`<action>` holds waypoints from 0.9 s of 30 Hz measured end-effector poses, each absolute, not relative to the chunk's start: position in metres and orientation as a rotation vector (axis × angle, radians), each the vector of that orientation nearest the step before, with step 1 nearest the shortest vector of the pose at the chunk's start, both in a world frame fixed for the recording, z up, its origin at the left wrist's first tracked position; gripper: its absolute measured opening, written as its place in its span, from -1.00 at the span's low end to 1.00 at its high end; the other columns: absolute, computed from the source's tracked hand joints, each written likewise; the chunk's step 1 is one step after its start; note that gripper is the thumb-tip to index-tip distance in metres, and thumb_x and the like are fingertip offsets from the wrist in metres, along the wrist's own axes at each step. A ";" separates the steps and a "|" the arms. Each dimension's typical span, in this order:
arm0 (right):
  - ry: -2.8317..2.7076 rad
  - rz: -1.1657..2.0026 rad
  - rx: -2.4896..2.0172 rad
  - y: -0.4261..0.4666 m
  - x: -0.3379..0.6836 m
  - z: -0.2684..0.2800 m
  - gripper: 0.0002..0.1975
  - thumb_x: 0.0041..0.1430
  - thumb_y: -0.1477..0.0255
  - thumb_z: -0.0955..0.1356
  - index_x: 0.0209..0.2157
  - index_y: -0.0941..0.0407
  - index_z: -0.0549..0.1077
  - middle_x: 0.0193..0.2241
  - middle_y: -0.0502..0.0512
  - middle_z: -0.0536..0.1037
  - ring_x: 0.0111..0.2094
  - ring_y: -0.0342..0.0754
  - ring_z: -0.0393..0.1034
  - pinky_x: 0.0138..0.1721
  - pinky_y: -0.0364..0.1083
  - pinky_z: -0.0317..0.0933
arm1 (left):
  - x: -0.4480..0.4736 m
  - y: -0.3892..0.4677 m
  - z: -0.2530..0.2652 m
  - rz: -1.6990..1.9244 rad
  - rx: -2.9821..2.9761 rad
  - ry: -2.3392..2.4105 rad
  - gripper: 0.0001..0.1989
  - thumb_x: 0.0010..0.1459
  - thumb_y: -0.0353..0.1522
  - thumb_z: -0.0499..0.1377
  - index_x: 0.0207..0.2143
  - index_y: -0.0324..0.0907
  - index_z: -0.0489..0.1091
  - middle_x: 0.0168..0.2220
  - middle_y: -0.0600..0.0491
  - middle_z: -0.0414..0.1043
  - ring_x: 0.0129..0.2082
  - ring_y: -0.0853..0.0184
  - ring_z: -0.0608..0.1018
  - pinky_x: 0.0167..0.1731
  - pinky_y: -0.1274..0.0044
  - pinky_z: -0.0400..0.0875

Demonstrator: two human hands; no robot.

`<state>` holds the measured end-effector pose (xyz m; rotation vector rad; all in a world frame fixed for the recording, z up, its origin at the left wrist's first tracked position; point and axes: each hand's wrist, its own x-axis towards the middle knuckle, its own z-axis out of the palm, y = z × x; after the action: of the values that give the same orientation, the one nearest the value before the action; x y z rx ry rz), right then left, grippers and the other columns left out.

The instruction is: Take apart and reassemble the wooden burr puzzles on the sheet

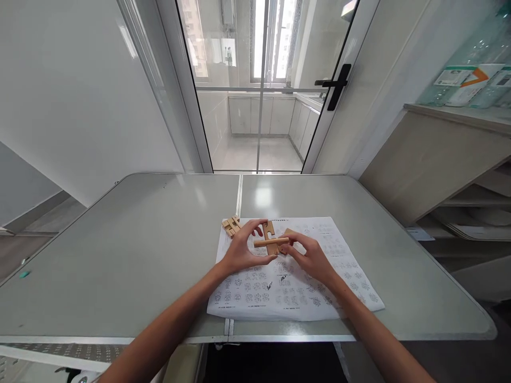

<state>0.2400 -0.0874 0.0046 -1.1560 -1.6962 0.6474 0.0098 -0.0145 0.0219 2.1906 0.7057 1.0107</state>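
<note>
My left hand (pixel 249 246) is closed on a flat notched wooden puzzle piece (pixel 269 230), thumb at its near end and fingers at its far end. My right hand (pixel 306 254) pinches the right end of a wooden stick (pixel 263 243), which lies level across the notched piece. Another bit of wood shows by the right fingertips, partly hidden. Beyond my left hand, a small assembled wooden block (pixel 231 226) rests at the far left corner of a printed sheet (pixel 295 287). Both hands are above this sheet of small line diagrams.
The grey folding table (pixel 151 255) has a centre seam and metal edging. A glass door (pixel 261 127) with a black handle (pixel 337 86) stands behind it. At right, a shelf (pixel 459 111) carries plastic bottles (pixel 475 80). A small green object (pixel 24 274) lies near the left edge.
</note>
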 end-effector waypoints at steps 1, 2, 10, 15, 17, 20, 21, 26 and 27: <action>-1.694 0.664 -1.147 -0.088 0.239 0.004 -0.79 0.46 0.25 0.34 -0.05 0.01 0.56 -0.26 0.07 0.64 -0.28 0.03 0.55 -0.16 0.01 0.43 | 0.010 -0.015 0.021 0.996 2.184 0.699 -0.19 -0.03 -0.20 0.49 0.26 -0.07 0.31 0.09 -0.07 0.50 -0.11 0.18 0.56 -0.03 0.31 0.47; -1.689 0.679 -1.136 -0.089 0.238 0.003 -0.79 0.48 0.25 0.32 -0.07 0.02 0.56 -0.31 0.07 0.63 -0.30 0.02 0.54 -0.19 0.00 0.42 | 0.011 -0.015 0.021 0.984 2.178 0.693 -0.18 -0.04 -0.20 0.49 0.26 -0.08 0.31 0.08 -0.07 0.50 -0.11 0.18 0.56 -0.03 0.30 0.47; -1.727 0.795 -1.049 -0.092 0.235 0.004 -0.76 0.49 0.23 0.31 -0.12 0.04 0.56 -0.38 0.06 0.60 -0.37 -0.02 0.48 -0.27 -0.05 0.35 | 0.008 -0.008 0.014 0.934 2.100 0.767 -0.26 0.06 -0.21 0.44 0.27 -0.09 0.31 0.09 -0.07 0.50 -0.08 0.18 0.55 -0.04 0.32 0.46; -1.624 0.926 -1.030 -0.092 0.234 0.006 -0.72 0.48 0.16 0.32 -0.17 0.05 0.54 -0.37 0.08 0.58 -0.37 -0.01 0.45 -0.25 -0.01 0.35 | 0.007 -0.009 0.013 0.850 2.141 0.685 -0.14 0.07 -0.16 0.45 0.36 -0.04 0.21 0.13 -0.08 0.40 0.05 0.12 0.50 0.08 0.26 0.45; -1.538 1.019 -0.992 -0.092 0.235 0.006 -0.70 0.47 0.13 0.32 -0.20 0.06 0.51 -0.37 0.08 0.56 -0.37 -0.01 0.43 -0.26 0.00 0.35 | 0.007 -0.009 0.011 0.796 2.218 0.613 -0.01 -0.03 -0.09 0.52 0.38 0.00 0.18 0.11 -0.08 0.36 0.07 0.10 0.49 0.13 0.23 0.44; -1.418 1.136 -0.961 -0.091 0.238 0.008 -0.68 0.45 0.10 0.32 -0.22 0.06 0.49 -0.40 0.06 0.53 -0.40 -0.02 0.39 -0.31 -0.01 0.32 | 0.006 -0.009 0.006 0.748 2.359 0.620 -0.23 0.17 -0.07 0.40 0.35 -0.02 0.24 0.05 -0.08 0.37 -0.02 0.15 0.53 0.05 0.28 0.49; -1.383 1.170 -0.956 -0.091 0.239 0.008 -0.67 0.45 0.09 0.33 -0.23 0.06 0.49 -0.42 0.06 0.52 -0.40 -0.02 0.38 -0.32 -0.01 0.31 | 0.006 -0.008 0.004 0.745 2.428 0.646 -0.42 0.32 -0.12 0.28 0.31 -0.05 0.28 0.02 -0.08 0.40 -0.06 0.18 0.54 -0.01 0.32 0.50; -1.279 1.314 -0.917 -0.090 0.244 0.006 -0.62 0.36 0.03 0.39 -0.30 0.07 0.46 -0.48 0.03 0.44 -0.48 -0.05 0.28 -0.35 -0.01 0.25 | 0.007 -0.006 -0.002 0.829 2.785 0.694 -0.66 0.55 -0.30 -0.09 0.08 -0.13 0.45 -0.18 -0.03 0.55 -0.23 0.25 0.58 -0.19 0.41 0.44; -1.264 1.329 -0.913 -0.091 0.245 0.005 -0.61 0.34 0.02 0.39 -0.31 0.07 0.46 -0.49 0.01 0.42 -0.50 -0.06 0.25 -0.36 -0.01 0.24 | 0.007 -0.005 -0.002 0.857 2.815 0.705 -0.66 0.55 -0.29 -0.09 0.06 -0.13 0.46 -0.20 -0.02 0.56 -0.25 0.26 0.58 -0.20 0.42 0.44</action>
<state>0.2448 -0.0910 0.0050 -0.9134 -1.2643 1.3294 0.0074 -0.0048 -0.0024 2.8154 0.7050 0.8572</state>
